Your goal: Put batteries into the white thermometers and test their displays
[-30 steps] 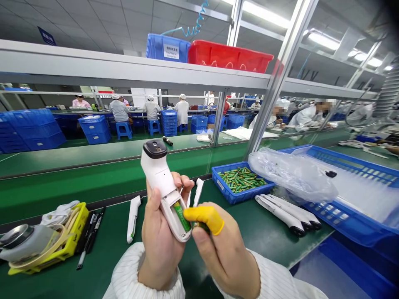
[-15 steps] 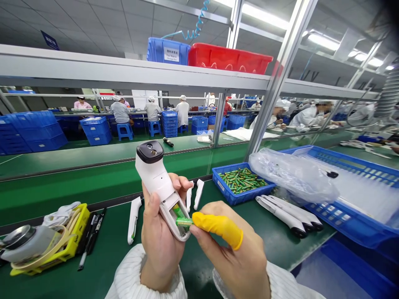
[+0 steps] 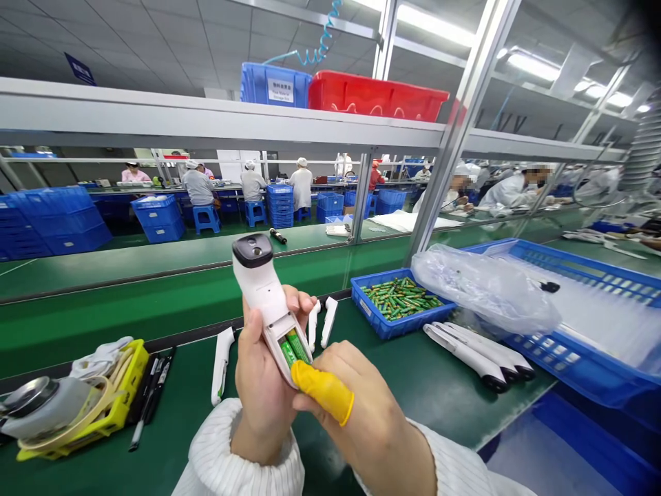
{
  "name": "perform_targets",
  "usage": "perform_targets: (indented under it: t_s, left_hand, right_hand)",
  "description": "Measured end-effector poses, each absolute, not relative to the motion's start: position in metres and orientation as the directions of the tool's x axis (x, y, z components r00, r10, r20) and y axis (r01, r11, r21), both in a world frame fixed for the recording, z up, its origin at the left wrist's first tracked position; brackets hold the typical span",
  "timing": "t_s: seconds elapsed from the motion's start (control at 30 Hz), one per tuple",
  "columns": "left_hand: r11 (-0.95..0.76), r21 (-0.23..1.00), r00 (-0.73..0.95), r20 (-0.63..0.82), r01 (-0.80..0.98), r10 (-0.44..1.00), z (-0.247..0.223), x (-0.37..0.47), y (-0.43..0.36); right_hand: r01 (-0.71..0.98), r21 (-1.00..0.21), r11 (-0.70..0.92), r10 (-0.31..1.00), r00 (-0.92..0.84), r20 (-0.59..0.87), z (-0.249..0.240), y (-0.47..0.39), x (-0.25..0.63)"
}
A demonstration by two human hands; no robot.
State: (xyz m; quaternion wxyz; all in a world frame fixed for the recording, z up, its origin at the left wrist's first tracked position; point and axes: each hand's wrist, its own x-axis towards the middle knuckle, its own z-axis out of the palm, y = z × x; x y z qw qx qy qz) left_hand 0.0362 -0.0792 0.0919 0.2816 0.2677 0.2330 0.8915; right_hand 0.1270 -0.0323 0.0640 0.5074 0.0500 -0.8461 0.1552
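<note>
A white infrared thermometer point(image 3: 267, 297) with a black sensor head is wrapped in the fingers of my left hand point(image 3: 263, 386), its open battery compartment facing me. Two green batteries point(image 3: 292, 344) lie side by side inside the compartment. My right hand point(image 3: 356, 406) is closed at the lower end of the thermometer, and its index finger, in a yellow finger cot point(image 3: 325, 393), presses on the end of the nearer battery. The thumb tucks in below, partly hidden. White thermometer parts point(image 3: 328, 322) lie on the bench just behind my hands, with another white thermometer point(image 3: 222, 364) to the left.
A blue tray of batteries point(image 3: 397, 300) sits back right, beside a plastic bag point(image 3: 480, 289) and a large blue crate point(image 3: 583, 275). Several white thermometers point(image 3: 478, 355) lie before it. At left are a yellow basket point(image 3: 127, 389) and markers point(image 3: 155, 393). A metal post point(image 3: 454, 151) rises behind.
The battery in my right hand has gone from sticking out sideways to lying down in the compartment beside the other one. My right hand has moved left, onto the thermometer's lower end.
</note>
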Motion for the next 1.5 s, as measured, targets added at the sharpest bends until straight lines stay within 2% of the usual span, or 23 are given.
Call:
perform_targets:
  t_s: [0.1, 0.17, 0.23, 0.3, 0.37, 0.47, 0.53, 0.6, 0.67, 0.73, 0.77, 0.83, 1.0, 1.1, 1.2, 1.37, 1.5]
  left_hand:
    - [-0.665, 0.643, -0.617, 0.359, -0.379, 0.700, 0.091, 0.040, -0.079]
    - [-0.618, 0.691, -0.551, 0.370, -0.375, 0.748, 0.088, 0.045, -0.078]
    - [-0.580, 0.722, -0.499, 0.369, -0.377, 0.784, 0.084, 0.050, -0.076]
    - [-0.526, 0.754, -0.467, 0.329, -0.394, 0.821, 0.079, 0.053, -0.072]
    - [-0.459, 0.790, -0.445, 0.267, -0.406, 0.855, 0.072, 0.054, -0.068]
    - [-0.378, 0.822, -0.424, 0.187, -0.427, 0.886, 0.061, 0.053, -0.058]
    - [-0.337, 0.834, -0.445, 0.125, -0.437, 0.887, 0.054, 0.052, -0.050]
    - [-0.268, 0.871, -0.463, 0.053, -0.411, 0.885, 0.047, 0.051, -0.040]
    - [-0.171, 0.919, -0.451, -0.007, -0.354, 0.893, 0.037, 0.051, -0.030]
    - [-0.075, 0.966, -0.452, -0.047, -0.249, 0.891, 0.023, 0.051, -0.021]
    - [-0.032, 0.982, -0.461, -0.060, -0.189, 0.885, 0.014, 0.051, -0.017]
    - [0.051, 0.996, -0.485, -0.082, -0.077, 0.871, -0.007, 0.049, -0.009]
    - [0.149, 0.981, -0.500, -0.068, 0.124, 0.863, -0.056, 0.040, 0.006]
    - [0.132, 0.957, -0.478, 0.008, 0.258, 0.878, -0.071, 0.032, 0.017]
    - [0.094, 0.943, -0.456, 0.066, 0.318, 0.887, -0.076, 0.031, 0.034]
    - [0.008, 0.971, -0.514, 0.121, 0.241, 0.849, -0.059, 0.055, 0.052]
    - [-0.109, 0.992, -0.606, 0.126, 0.065, 0.785, -0.027, 0.068, 0.026]
  right_hand:
    - [-0.207, -0.448, 0.870, 0.283, -0.535, 0.796, 0.064, -0.028, 0.133]
    - [-0.194, -0.662, 0.724, 0.434, -0.618, 0.656, 0.061, -0.025, 0.136]
    - [-0.221, -0.813, 0.538, 0.498, -0.696, 0.518, 0.056, -0.021, 0.138]
    - [-0.273, -0.878, 0.393, 0.506, -0.733, 0.454, 0.051, -0.016, 0.140]
    - [-0.283, -0.880, 0.382, 0.488, -0.747, 0.452, 0.048, -0.010, 0.143]
    - [-0.217, -0.845, 0.488, 0.449, -0.768, 0.456, 0.044, 0.004, 0.154]
    - [-0.117, -0.800, 0.589, 0.468, -0.758, 0.455, 0.039, 0.021, 0.166]
    - [0.085, -0.711, 0.698, 0.547, -0.704, 0.453, 0.030, 0.047, 0.184]
    - [0.375, -0.557, 0.741, 0.649, -0.613, 0.450, 0.016, 0.083, 0.208]
    - [0.660, -0.338, 0.671, 0.733, -0.523, 0.434, -0.002, 0.123, 0.237]
    - [0.802, -0.211, 0.559, 0.799, -0.452, 0.396, -0.012, 0.142, 0.251]
    - [0.895, -0.137, 0.424, 0.861, -0.352, 0.366, -0.031, 0.172, 0.277]
    - [0.913, -0.051, 0.405, 0.880, -0.374, 0.292, -0.065, 0.197, 0.309]
    - [0.900, -0.027, 0.436, 0.863, -0.409, 0.296, -0.070, 0.190, 0.308]
    - [0.885, -0.021, 0.465, 0.847, -0.438, 0.302, -0.070, 0.177, 0.301]
    - [0.786, -0.026, 0.617, 0.737, -0.567, 0.368, -0.089, 0.161, 0.301]
    - [0.608, -0.026, 0.793, 0.492, -0.615, 0.616, -0.110, 0.169, 0.291]
